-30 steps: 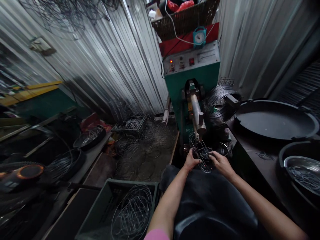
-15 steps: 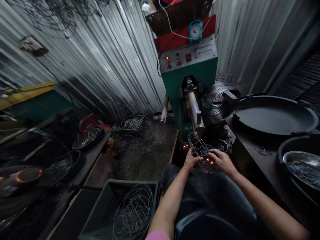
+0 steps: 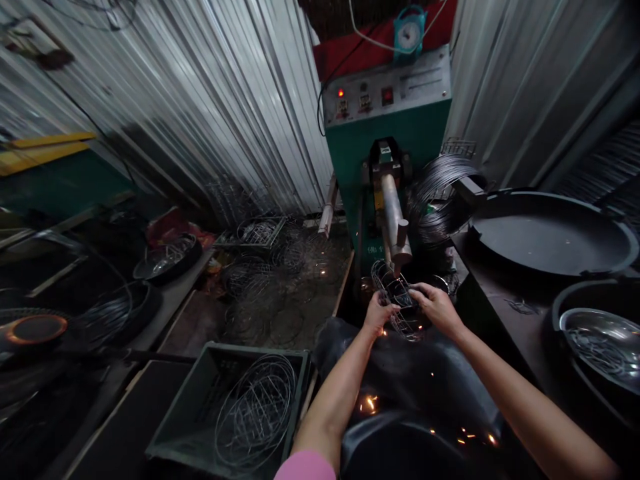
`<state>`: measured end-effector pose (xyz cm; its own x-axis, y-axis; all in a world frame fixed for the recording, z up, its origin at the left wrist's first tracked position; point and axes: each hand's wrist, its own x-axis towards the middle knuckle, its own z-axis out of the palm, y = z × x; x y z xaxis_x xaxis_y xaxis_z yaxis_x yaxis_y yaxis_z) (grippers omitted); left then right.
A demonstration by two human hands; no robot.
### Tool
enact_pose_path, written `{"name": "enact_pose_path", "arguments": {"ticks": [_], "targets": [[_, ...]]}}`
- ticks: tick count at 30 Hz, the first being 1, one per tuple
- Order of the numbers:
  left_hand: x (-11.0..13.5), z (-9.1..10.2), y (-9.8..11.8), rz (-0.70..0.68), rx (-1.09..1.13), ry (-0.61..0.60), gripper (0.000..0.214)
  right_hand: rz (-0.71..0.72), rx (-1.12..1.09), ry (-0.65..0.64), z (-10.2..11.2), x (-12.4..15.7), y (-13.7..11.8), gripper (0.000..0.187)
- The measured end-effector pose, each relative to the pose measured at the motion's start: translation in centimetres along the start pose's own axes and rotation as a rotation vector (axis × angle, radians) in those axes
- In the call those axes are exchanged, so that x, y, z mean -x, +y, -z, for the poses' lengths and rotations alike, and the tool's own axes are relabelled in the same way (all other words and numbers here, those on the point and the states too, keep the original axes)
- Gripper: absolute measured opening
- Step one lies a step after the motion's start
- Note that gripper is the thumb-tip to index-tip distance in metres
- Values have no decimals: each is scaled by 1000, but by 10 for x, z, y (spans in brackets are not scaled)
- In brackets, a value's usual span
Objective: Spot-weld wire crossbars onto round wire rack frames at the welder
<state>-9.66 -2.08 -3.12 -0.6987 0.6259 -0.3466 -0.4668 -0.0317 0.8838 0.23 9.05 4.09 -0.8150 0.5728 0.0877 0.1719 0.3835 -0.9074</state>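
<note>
While sparks (image 3: pixel 370 403) glow on my lap (image 3: pixel 407 377), fingers of left hand (image 3: pixel 377 315) and right hand (image 3: pixel 437 308) pinch wire cage (image 3: pixel 400 321) under metal rod (image 3: pixel 400 250), right of centre; loose grip could skew it, stray sparks burn bare forearms (image 3: pixel 334 390).

I see the left hand (image 3: pixel 377 313) gripping a wire frame (image 3: pixel 383 279) below the metal arm (image 3: pixel 394 217) of a green machine (image 3: pixel 345 157), while the right hand (image 3: pixel 437 310) pinches its right side. Sparks (image 3: pixel 370 403) glow over the dark lap. I make out wirework (image 3: pixel 257 407) inside a crate (image 3: pixel 183 417), lower left.
</note>
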Motion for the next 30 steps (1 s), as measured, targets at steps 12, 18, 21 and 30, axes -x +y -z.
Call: {"name": "enact_pose_path", "arguments": {"ticks": [12, 18, 21, 30], "targets": [[-4, 8, 5, 3, -48, -10, 62, -57, -69, -11, 5, 5, 3, 31], [-3, 3, 4, 25, 30, -33, 57, -73, -99, -46, 9, 19, 6, 28], [-5, 1, 6, 77, 51, -32, 50, -35, -56, -55, 9, 7, -3, 25], [1, -1, 5, 51, 52, 45, 49, -59, -40, -59, 6, 4, -6, 27]]}}
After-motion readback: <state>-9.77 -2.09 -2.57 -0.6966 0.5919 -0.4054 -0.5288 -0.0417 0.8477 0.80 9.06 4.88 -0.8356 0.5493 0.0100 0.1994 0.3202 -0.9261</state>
